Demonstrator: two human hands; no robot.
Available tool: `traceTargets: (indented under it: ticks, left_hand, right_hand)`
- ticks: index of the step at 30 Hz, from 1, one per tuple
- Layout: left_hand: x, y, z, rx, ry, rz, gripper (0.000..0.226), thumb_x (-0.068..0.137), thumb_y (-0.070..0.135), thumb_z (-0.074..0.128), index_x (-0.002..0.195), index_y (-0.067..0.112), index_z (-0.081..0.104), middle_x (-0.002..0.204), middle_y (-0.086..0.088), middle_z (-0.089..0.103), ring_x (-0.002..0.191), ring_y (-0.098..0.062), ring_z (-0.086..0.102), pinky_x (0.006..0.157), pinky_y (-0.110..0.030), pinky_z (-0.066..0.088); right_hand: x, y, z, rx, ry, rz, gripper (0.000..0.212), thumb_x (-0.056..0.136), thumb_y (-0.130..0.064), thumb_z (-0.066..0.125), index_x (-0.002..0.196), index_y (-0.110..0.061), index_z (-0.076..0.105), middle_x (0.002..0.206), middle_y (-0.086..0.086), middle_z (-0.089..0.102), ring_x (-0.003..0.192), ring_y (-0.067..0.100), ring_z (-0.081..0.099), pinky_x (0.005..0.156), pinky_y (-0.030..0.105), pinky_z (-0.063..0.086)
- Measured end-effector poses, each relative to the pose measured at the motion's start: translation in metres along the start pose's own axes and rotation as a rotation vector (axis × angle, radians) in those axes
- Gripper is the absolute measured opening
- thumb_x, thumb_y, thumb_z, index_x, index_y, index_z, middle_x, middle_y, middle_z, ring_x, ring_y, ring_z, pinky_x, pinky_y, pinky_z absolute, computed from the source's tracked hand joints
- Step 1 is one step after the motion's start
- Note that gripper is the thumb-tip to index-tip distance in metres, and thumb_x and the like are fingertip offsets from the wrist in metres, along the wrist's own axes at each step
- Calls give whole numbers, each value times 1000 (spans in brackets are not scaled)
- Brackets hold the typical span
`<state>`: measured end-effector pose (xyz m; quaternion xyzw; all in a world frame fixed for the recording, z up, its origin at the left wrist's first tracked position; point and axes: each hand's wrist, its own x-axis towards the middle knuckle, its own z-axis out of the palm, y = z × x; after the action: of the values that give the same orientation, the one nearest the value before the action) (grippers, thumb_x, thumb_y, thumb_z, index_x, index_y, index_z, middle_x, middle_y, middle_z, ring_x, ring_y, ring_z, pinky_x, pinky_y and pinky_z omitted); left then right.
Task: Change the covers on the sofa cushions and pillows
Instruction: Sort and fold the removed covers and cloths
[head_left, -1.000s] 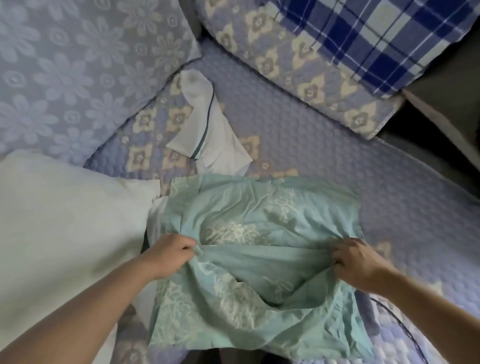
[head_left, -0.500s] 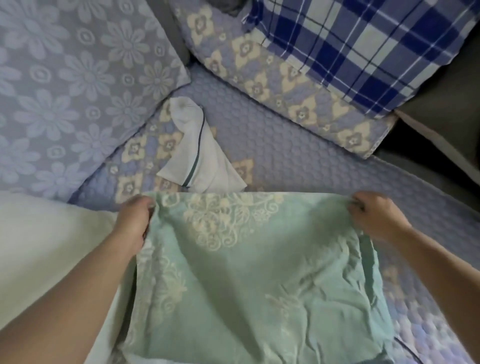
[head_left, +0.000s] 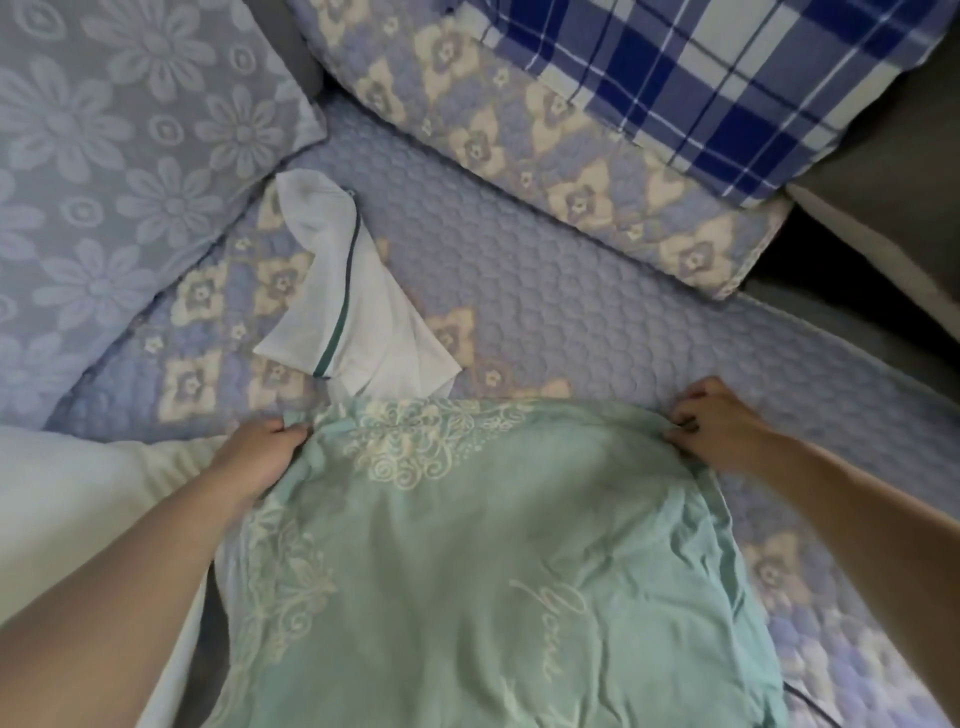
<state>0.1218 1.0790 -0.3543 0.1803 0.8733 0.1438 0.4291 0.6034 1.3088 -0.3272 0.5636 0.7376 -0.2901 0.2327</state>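
Quilted lilac sofa cover (head_left: 571, 322), w/ honeycomb stitching and cream flower blocks, fills the scene. On it, nearest the camera, lies the mint-green pillowcase (head_left: 493, 571), spread almost flat but creased, w/ a cream scroll-and-flower print along its far and left edges and some cursive lettering toward the lower right. At far left leans a lilac daisy-pattern cushion (head_left: 114, 171); at the back a cushion in the same quilt fabric (head_left: 545, 150), w/ a blue-white plaid pillow (head_left: 727, 78) on top of it. A bare white pillow (head_left: 78, 519) sits left of the pillowcase. A crumpled white cloth w/ teal stripe (head_left: 358, 312) lies just behind it. Left hand (head_left: 260, 452) pinches the far-left corner; right hand (head_left: 711, 421) grips the far-right corner, fingers curled in the fabric.
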Motion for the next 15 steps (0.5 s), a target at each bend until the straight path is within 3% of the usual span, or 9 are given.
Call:
traceTargets:
  ticks: [2,4,7,10,13,15]
  left_hand:
    - [-2,-3,-4,-129,61,3,29,75,48,66,86,22,76,85,-6,76,85,-28,73,87,-52,58]
    - [-10,-2,-12,-208,166,14,27,74,46,67,78,20,72,84,-11,73,86,-34,71,85,-54,56]
    - [-48,3,-28,-283,270,99,22,79,38,68,73,17,71,83,-16,72,79,-30,66,79,-46,53]
    - [-118,11,-56,-625,201,99,4,83,14,71,83,12,74,85,-13,69,77,-23,64,74,-33,51]
    - [-191,13,-90,-695,192,110,26,90,-13,55,82,9,67,69,5,70,57,-2,63,59,-15,49]
    - [-245,17,-119,-740,215,120,31,90,-18,50,82,8,63,57,10,67,49,1,59,48,-11,45]
  right_hand:
    - [-6,0,-6,4,-36,50,24,91,-35,70,74,-18,66,93,4,62,91,23,62,77,31,48]
    - [-13,0,-13,38,12,97,23,93,-33,67,73,-20,66,85,4,65,87,24,62,69,29,43]
    - [-37,-2,-29,128,188,128,16,92,-27,68,84,-14,72,93,4,62,91,25,58,71,29,39]
    - [-96,-13,-53,230,422,83,8,87,-18,72,83,-11,74,90,1,59,88,24,55,71,28,33]
    - [-170,-21,-76,264,569,-8,6,83,-7,74,87,-10,78,86,-3,57,84,20,56,73,24,35]
    - [-224,-25,-96,270,647,-63,10,84,-3,73,87,-11,79,85,-3,57,79,21,59,72,21,36]
